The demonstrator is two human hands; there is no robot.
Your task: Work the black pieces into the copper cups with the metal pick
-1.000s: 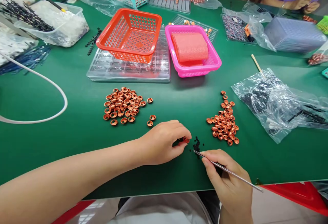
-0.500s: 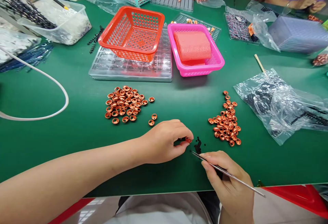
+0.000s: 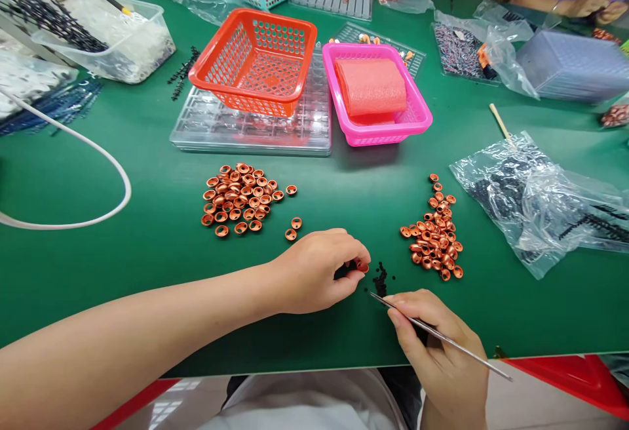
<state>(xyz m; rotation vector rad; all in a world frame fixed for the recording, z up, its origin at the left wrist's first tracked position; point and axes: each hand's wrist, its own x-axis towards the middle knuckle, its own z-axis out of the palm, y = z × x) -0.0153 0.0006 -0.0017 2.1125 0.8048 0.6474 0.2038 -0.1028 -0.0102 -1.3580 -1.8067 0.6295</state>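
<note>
Between thumb and fingers, my left hand (image 3: 319, 273) pinches a small copper-coloured cup-shaped part (image 3: 362, 266), partly covered by the fingertips. My right hand (image 3: 439, 345) grips a pair of metal tweezers (image 3: 452, 341), whose tips point left, just beside a small heap of tiny black pieces (image 3: 380, 280). Whether the tips hold a black piece is too small to tell. Left of my left hand lies a pile of the same copper parts (image 3: 238, 197), with a few loose ones near it. A second pile of copper parts (image 3: 437, 240) is on the right, beyond my right hand.
An orange basket (image 3: 295, 99) stands on clear plastic trays (image 3: 196, 132). Beside it, a pink basket (image 3: 420, 118) holds red foam (image 3: 373, 86). Plastic bags (image 3: 531, 200) of black parts lie right. A white cable (image 3: 118, 171) loops at left. Other people's hands (image 3: 597, 7) are at the far side.
The copper part shows slightly more between my left fingertips. Both hands stay in nearly the same place; the whole view has shifted very slightly.
</note>
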